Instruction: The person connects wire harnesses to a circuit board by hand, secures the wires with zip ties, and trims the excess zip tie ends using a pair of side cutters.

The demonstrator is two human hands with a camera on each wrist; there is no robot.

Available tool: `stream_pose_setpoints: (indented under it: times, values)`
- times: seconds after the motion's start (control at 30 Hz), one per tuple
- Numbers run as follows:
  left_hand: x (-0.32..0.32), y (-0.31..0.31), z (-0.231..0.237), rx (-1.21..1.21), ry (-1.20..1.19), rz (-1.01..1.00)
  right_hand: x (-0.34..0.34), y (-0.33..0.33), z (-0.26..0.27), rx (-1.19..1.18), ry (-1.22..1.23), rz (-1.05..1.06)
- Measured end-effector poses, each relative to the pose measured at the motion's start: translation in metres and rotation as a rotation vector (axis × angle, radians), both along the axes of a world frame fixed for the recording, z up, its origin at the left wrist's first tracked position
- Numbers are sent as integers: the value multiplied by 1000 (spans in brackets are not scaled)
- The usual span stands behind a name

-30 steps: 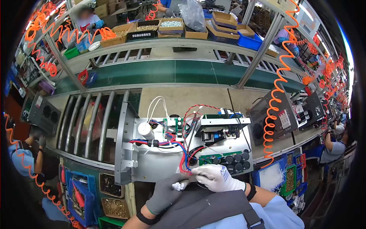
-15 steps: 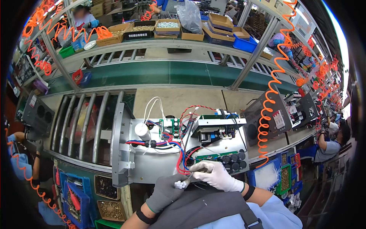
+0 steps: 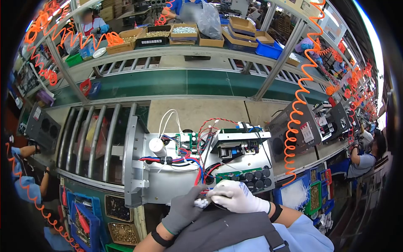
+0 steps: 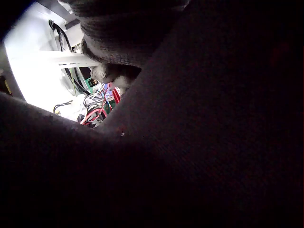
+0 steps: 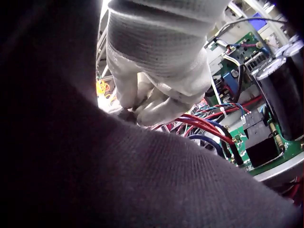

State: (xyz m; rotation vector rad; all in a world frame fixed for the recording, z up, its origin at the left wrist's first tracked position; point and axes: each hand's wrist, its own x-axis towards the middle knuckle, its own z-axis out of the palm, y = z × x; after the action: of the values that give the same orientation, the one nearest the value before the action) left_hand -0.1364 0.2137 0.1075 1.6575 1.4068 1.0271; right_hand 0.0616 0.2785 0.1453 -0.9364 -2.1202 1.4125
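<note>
A metal chassis [image 3: 168, 180] with boards and wiring lies in front of the person. At its near edge the left hand [image 3: 183, 210], in a grey glove, has fingers curled round a small bundle of white pieces [image 3: 201, 203]. The right hand [image 3: 237, 196], in a white glove, meets it, thumb and fingers pinched together near the ends of the red wires [image 3: 197, 178]. In the right wrist view, red wires [image 5: 204, 124] run behind the right hand [image 5: 161, 61]; what its fingertips pinch is too hidden to tell. The left hand [image 4: 118, 42] is mostly dark in the left wrist view.
Metal rollers [image 3: 94, 143] lie left of the chassis. A grey housing [image 3: 294, 126] stands to the right, behind a hanging orange coiled hose [image 3: 289, 147]. Blue bins [image 3: 86, 222] and trays of small parts [image 3: 122, 233] are at lower left; more bins [image 3: 315, 197] at right.
The view has shifted a little since the first frame. The right fingers have bent and drawn in beside the left hand; the left thumb has lifted towards the red wires.
</note>
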Motion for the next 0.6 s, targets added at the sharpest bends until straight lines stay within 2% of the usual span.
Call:
stream_pose_setpoints:
  times: [0.07,0.1,0.13,0.2,0.27,0.3,0.33,0.4,0.43,0.47,0.5,0.53,0.57,0.6]
  values:
    - [-6,7,13,87,348,-217,-1,4,9,226,36,167]
    - [-4,10,10,75,465,-251,-2,5,13,119,134,243]
    - [-6,12,6,72,464,-239,-5,7,22,119,204,372]
    - [-12,19,-4,102,450,-227,-7,7,21,-36,98,450]
    - [-9,18,-18,140,471,-195,-8,10,21,-68,185,333]
    - [-9,16,-22,74,527,-238,-8,9,23,-195,232,243]
    - [-7,16,-20,8,582,-287,-8,10,28,-471,248,162]
    - [-6,17,-9,-2,509,-272,3,15,9,-670,128,-34]
    - [-7,21,-15,-10,498,-286,-2,7,17,-671,15,-16]
    - [-7,26,-18,-15,486,-292,-6,-3,23,-677,-39,92]
    - [-4,25,-14,-70,360,-321,-4,-3,31,-683,34,93]
    - [-8,26,-9,-67,363,-327,0,-1,39,-692,112,90]
    - [-14,30,-1,-123,115,-378,3,6,53,-601,110,107]
    - [-19,36,10,-168,-129,-426,8,13,57,-391,129,161]
